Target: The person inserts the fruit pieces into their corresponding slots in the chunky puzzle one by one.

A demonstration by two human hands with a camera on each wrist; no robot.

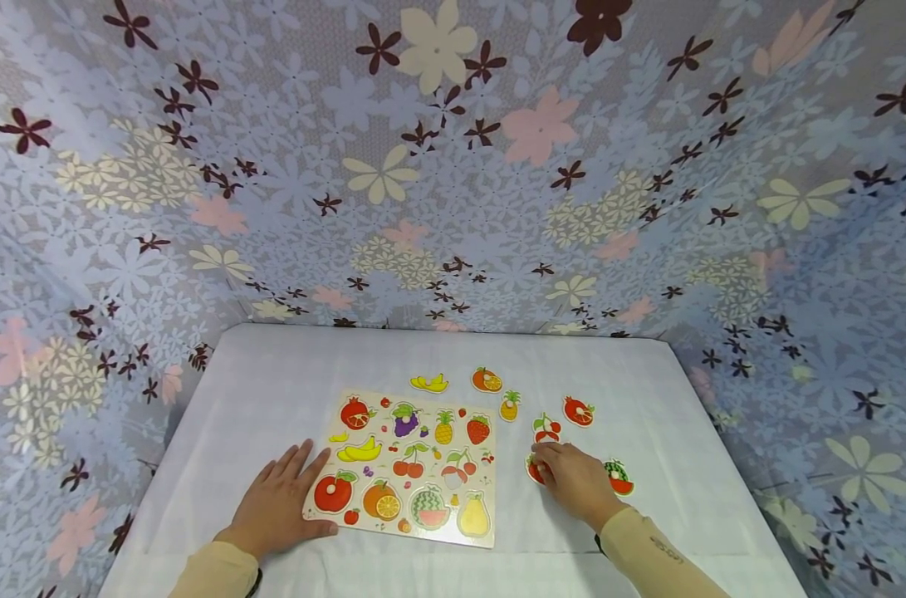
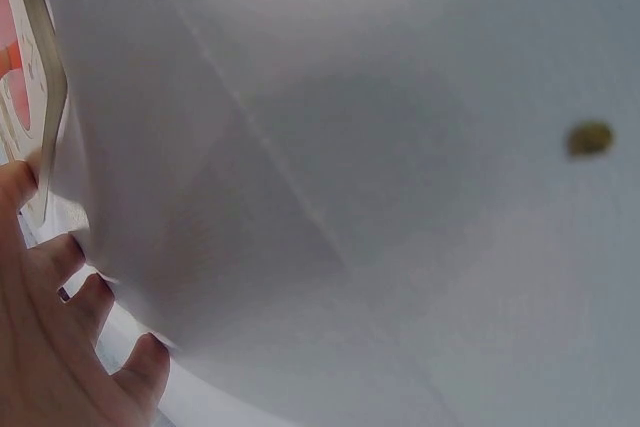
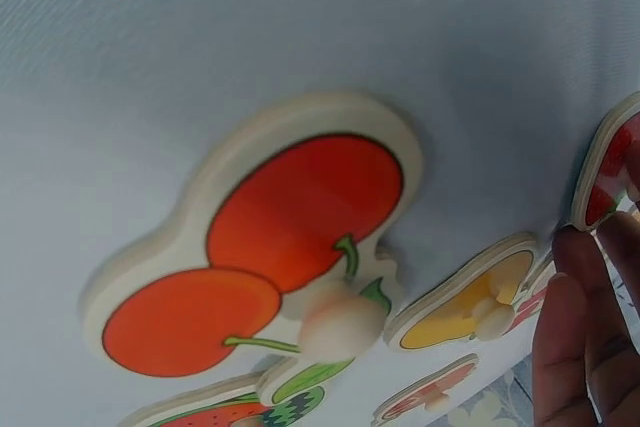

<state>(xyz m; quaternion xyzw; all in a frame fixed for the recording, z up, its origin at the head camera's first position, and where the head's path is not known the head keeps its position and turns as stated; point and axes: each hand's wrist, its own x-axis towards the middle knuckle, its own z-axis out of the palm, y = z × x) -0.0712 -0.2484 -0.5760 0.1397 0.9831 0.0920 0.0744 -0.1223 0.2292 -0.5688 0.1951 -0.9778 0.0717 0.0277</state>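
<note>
A wooden fruit puzzle board [image 1: 401, 465] lies on the white-covered table. My left hand [image 1: 276, 498] rests at its left side, fingers spread and the thumb at the lower left corner. In the left wrist view, that hand's fingers [image 2: 140, 377] show beside the board's edge [image 2: 50, 77]. Right of the board, my right hand [image 1: 575, 482] pinches a red fruit puzzle piece [image 1: 535, 469], partly covered by the fingers. The right wrist view has this red piece [image 3: 600, 182] at the right edge, fingertips against it. A knobbed cherry piece [image 1: 547, 428] lies just beyond that hand.
Loose pieces lie around: bananas [image 1: 429, 383], an orange [image 1: 487, 380], a pineapple [image 1: 509, 407], a pomegranate [image 1: 578, 411] and, right of my right hand, a watermelon [image 1: 619, 478]. A flowered curtain [image 1: 453, 208] surrounds the table's back and sides.
</note>
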